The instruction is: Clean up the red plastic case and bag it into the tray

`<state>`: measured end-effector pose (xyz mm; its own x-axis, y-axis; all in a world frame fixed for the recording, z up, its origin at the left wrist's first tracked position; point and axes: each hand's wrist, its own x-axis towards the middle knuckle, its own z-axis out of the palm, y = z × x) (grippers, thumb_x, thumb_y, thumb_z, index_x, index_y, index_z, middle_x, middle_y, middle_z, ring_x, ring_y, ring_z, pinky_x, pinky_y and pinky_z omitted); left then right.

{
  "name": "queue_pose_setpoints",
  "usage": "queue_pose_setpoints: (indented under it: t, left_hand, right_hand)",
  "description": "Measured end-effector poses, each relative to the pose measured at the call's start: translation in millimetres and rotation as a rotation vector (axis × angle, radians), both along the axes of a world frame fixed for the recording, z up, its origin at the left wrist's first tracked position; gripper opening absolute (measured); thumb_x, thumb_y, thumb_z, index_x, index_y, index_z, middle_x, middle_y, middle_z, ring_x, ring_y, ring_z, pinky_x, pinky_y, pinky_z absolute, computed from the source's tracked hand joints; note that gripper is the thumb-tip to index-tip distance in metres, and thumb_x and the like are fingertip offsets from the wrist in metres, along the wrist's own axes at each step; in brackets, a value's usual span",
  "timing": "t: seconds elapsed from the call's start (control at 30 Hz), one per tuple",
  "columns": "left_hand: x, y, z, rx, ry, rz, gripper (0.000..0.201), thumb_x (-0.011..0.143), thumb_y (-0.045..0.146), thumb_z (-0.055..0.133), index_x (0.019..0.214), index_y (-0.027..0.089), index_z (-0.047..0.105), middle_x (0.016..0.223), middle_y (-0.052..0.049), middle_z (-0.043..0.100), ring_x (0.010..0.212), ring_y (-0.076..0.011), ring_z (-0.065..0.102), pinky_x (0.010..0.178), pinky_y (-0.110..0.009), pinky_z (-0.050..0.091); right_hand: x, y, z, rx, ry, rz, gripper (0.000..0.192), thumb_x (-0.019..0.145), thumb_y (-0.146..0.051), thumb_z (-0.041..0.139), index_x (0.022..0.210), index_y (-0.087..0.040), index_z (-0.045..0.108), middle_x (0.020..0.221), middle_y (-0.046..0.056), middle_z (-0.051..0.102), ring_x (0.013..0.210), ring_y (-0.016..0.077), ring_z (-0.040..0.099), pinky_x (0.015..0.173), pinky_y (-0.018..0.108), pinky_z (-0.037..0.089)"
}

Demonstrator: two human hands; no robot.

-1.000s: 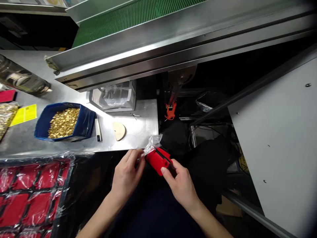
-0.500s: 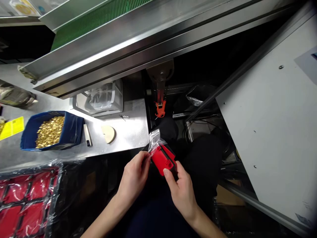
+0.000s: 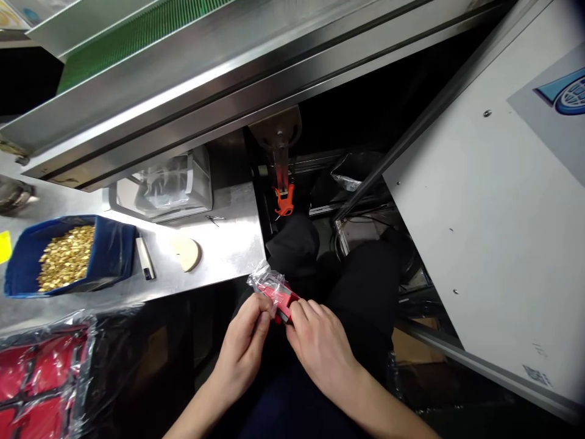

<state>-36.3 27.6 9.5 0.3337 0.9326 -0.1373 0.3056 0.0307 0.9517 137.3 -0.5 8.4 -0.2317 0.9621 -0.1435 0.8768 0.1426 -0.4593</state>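
Note:
Over my lap, my right hand (image 3: 320,338) grips the near end of a red plastic part (image 3: 284,300) with dark edges. A clear plastic bag (image 3: 267,278) covers the far end of that part. My left hand (image 3: 249,335) pinches the bag's edge at the left side, its thumb and index finger pressed together. The part is tilted, and my fingers hide its near end. At the lower left, a box lined with clear film holds several similar red parts (image 3: 52,363).
A blue bin (image 3: 114,250) of small gold pieces stands on the metal table (image 3: 228,244), beside a white-and-black tool (image 3: 145,259), a cream disc (image 3: 187,254) and a grey bin (image 3: 201,180) of clear bags. Above runs a green conveyor (image 3: 132,46); a white panel (image 3: 457,201) flanks the right.
The red part has turned edge-on and moved slightly left and down, with more of it inside the bag. My right hand has rolled over it. The view has shifted right.

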Motion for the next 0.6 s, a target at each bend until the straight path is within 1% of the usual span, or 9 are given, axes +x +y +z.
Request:
queue_pose_setpoints:
  t: [0.1,0.17,0.23,0.3,0.37,0.47,0.53,0.57,0.6]
  left_hand:
    - [-2.3,-1.5,-0.2,-0.005,0.105,0.050,0.018,0.105,0.030,0.050,0.089,0.024,0.047,0.084,0.001,0.054,0.075,-0.0145,0.052,0.069,-0.027,0.047]
    - [-4.7,0.5,-0.1,0.045,0.219,0.114,0.017,0.101,0.031,0.058,0.090,0.024,0.047,0.082,0.002,0.055,0.072,-0.0133,0.053,0.065,-0.025,0.047]
    - [-6.9,5.9,0.3,0.163,0.353,0.169,0.009,0.099,0.027,0.061,0.100,0.024,0.053,0.085,0.002,0.060,0.072,-0.0130,0.058,0.065,-0.025,0.048]
    - [-7.5,13.8,1.7,0.370,0.497,0.168,0.013,0.098,0.019,0.060,0.111,0.023,0.057,0.089,0.000,0.066,0.077,-0.0144,0.063,0.071,-0.026,0.051]
    - [-5.2,20.9,5.7,0.593,0.588,0.088,0.018,0.097,0.012,0.059,0.113,0.020,0.060,0.085,-0.002,0.069,0.075,-0.0159,0.064,0.073,-0.029,0.052]
    - [2.5,21.6,17.6,0.827,0.484,-0.221,0.024,0.096,0.009,0.057,0.117,0.019,0.062,0.079,-0.004,0.071,0.071,-0.0194,0.064,0.070,-0.034,0.054]
    - [7.7,13.7,26.2,0.890,0.307,-0.424,0.032,0.095,0.009,0.057,0.124,0.019,0.061,0.084,-0.006,0.074,0.072,-0.0212,0.067,0.070,-0.036,0.057]
    - [9.4,8.3,28.9,0.888,0.223,-0.464,0.034,0.094,0.009,0.057,0.126,0.020,0.060,0.087,-0.007,0.076,0.074,-0.0214,0.069,0.071,-0.036,0.058]
    - [10.2,3.0,29.8,0.858,0.164,-0.445,0.035,0.093,0.008,0.058,0.125,0.020,0.060,0.087,-0.007,0.076,0.075,-0.0208,0.069,0.071,-0.035,0.059]
  right_hand:
    - [-2.9,2.0,1.3,0.004,-0.028,0.027,0.016,0.091,-0.010,0.067,0.096,-0.022,0.057,0.090,0.003,0.069,0.082,0.0239,0.064,0.075,0.041,0.049]
    - [-4.7,3.3,3.1,0.008,-0.035,0.038,0.015,0.092,-0.010,0.065,0.097,-0.022,0.057,0.090,0.003,0.069,0.082,0.0241,0.064,0.074,0.041,0.048]
    - [-6.4,4.4,5.4,0.013,-0.036,0.049,0.013,0.093,-0.010,0.063,0.096,-0.022,0.058,0.089,0.003,0.069,0.082,0.0238,0.064,0.074,0.041,0.047]
    - [-7.8,5.4,7.1,0.024,-0.041,0.067,0.012,0.093,-0.010,0.063,0.095,-0.021,0.059,0.087,0.003,0.068,0.081,0.0236,0.063,0.074,0.041,0.046]
    - [-7.8,7.2,7.5,0.033,-0.046,0.091,0.012,0.093,-0.010,0.062,0.097,-0.021,0.061,0.088,0.003,0.069,0.081,0.0239,0.063,0.074,0.041,0.047]
    - [-1.6,12.5,4.9,-0.006,0.005,0.070,0.009,0.094,-0.011,0.061,0.098,-0.020,0.063,0.089,0.004,0.070,0.082,0.0242,0.063,0.074,0.039,0.047]
    - [7.4,17.1,1.2,-0.095,0.147,-0.016,0.006,0.097,-0.016,0.059,0.095,-0.021,0.063,0.088,0.004,0.070,0.082,0.0229,0.064,0.073,0.036,0.048]
    - [12.6,19.1,-1.4,-0.154,0.263,-0.080,0.007,0.099,-0.020,0.057,0.094,-0.021,0.063,0.087,0.004,0.070,0.082,0.0220,0.064,0.073,0.034,0.048]
    - [17.6,20.7,-4.3,-0.212,0.404,-0.153,0.009,0.101,-0.025,0.056,0.096,-0.021,0.063,0.088,0.003,0.070,0.082,0.0213,0.065,0.074,0.033,0.049]
